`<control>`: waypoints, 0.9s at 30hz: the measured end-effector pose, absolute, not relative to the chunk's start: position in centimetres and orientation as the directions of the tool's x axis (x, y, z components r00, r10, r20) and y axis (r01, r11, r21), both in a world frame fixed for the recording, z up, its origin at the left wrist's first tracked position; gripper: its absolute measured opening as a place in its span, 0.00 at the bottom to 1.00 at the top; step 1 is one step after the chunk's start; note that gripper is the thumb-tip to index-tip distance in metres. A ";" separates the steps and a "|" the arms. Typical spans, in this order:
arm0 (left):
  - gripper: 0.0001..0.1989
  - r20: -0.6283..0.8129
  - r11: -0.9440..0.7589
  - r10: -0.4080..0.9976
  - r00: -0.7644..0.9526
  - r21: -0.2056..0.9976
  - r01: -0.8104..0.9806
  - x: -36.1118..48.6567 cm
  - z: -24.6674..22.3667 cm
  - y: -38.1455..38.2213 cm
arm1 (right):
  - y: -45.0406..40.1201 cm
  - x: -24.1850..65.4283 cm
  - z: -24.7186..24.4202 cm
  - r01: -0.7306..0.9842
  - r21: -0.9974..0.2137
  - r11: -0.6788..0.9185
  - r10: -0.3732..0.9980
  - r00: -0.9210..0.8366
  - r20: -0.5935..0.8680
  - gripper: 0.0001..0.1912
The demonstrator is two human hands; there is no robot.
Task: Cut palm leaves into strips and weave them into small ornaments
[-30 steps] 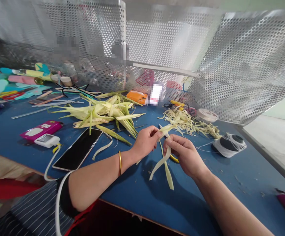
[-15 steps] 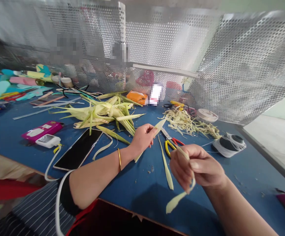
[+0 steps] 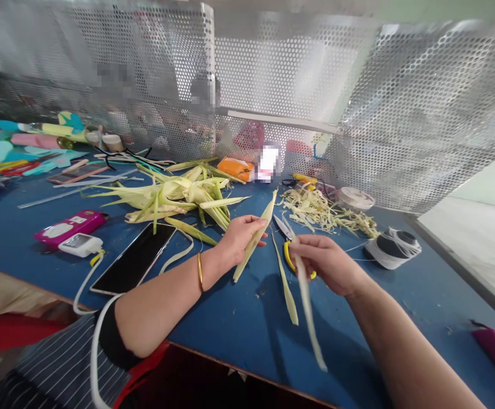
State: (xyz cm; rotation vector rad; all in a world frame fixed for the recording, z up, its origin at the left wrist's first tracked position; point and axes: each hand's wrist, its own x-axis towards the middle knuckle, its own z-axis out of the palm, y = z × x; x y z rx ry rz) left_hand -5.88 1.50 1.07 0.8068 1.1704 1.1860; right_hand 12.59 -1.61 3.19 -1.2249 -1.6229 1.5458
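My left hand point(image 3: 247, 238) pinches a pale green corn husk leaf point(image 3: 253, 241) between thumb and fingers, held above the blue table. In my right hand point(image 3: 326, 261) a long narrow husk strip point(image 3: 309, 318) hangs down, slightly blurred. Below that hand lie scissors point(image 3: 288, 254) with yellow handles, partly hidden by it. Another thin husk strip point(image 3: 287, 287) rests on the table between my hands. Beyond my left hand is a heap of corn husks point(image 3: 179, 193). A tangle of shredded husk fibres point(image 3: 315, 207) lies behind the scissors.
A black phone point(image 3: 134, 258), a magenta device point(image 3: 71, 227) and a white cabled gadget point(image 3: 80, 244) lie at left. A thread spool point(image 3: 394, 248) and a tape roll point(image 3: 355, 197) sit at right. Perforated metal panels point(image 3: 273, 74) stand along the back, near an orange packet point(image 3: 236, 168).
My right hand has moved left and forward, and the strip in it now hangs straighter. My left hand has turned, showing more of its husk leaf.
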 end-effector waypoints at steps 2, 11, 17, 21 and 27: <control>0.08 -0.272 0.250 0.962 -0.034 0.922 -0.296 -5.7 1.3 1.3 | -0.9 12.2 1.9 0.539 -0.833 0.123 0.964 -0.263 -0.028 0.18; 0.09 -0.045 0.052 0.997 0.068 0.994 -0.101 -4.5 0.9 -0.7 | -1.6 10.7 0.9 0.309 -0.931 0.194 0.981 -0.080 0.178 0.19; 0.09 -0.187 0.212 0.975 0.118 0.942 -0.259 -4.6 1.1 -0.4 | -1.3 10.8 0.9 0.168 -0.978 0.126 0.991 -0.054 0.119 0.18; 0.10 -0.277 0.304 0.953 0.126 0.890 -0.340 -4.6 1.2 -0.1 | -1.3 10.9 0.9 0.162 -0.976 0.147 0.989 -0.057 0.140 0.16; 0.10 -0.310 0.326 0.945 0.102 0.889 -0.321 -4.7 1.2 -0.1 | -1.7 11.0 0.7 0.337 -0.881 0.333 0.935 0.007 0.355 0.11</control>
